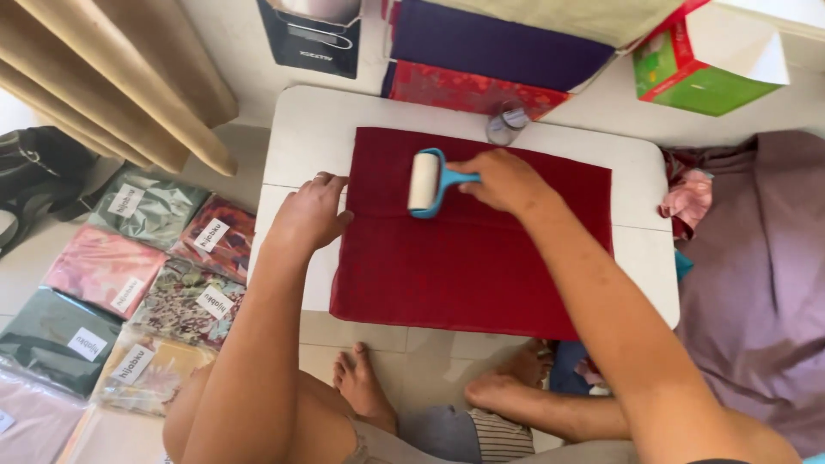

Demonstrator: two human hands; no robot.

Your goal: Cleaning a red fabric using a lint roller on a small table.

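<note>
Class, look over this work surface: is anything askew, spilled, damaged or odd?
Nothing stands out. The dark red cloth lies flat on the white table, left hand pressing it, right hand holding the lint roller.

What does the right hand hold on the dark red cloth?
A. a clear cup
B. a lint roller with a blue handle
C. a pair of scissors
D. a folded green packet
B: the right hand grips the lint roller by its blue handle, its white roll resting on the dark red cloth.

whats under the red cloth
The red cloth lies folded flat on a small white table, whose top shows around its edges. Anything between cloth and table is covered and cannot be seen.
</note>
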